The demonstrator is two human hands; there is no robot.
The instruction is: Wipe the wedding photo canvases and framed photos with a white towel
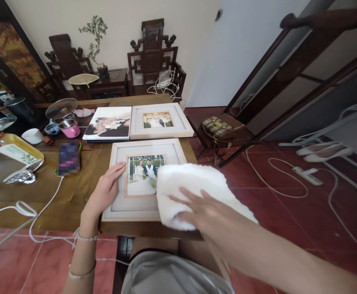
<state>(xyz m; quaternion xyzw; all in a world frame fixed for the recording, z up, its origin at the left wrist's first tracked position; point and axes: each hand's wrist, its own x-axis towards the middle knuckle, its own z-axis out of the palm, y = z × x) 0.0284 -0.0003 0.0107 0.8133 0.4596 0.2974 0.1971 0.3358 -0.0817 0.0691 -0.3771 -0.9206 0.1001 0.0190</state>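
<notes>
A light wooden picture frame (141,211) with a photo of two people lies flat at the table's near edge. My left hand (105,190) grips its left side, the fingers resting over the border. Under my right hand (202,210) is a white towel (193,179), bunched over the frame's right side and hiding part of the photo. The towel's far end hangs past the table edge. The right fingers are slightly blurred and pressed into the cloth.
Behind lie another framed photo (138,126) and a photo panel (105,132). Leftward are a phone (68,158) on a white cable, an oil bottle (16,147), a pink mug (70,128) and a glass lid (61,109). A chair (224,143) holding a plaid bag (216,126) stands at right.
</notes>
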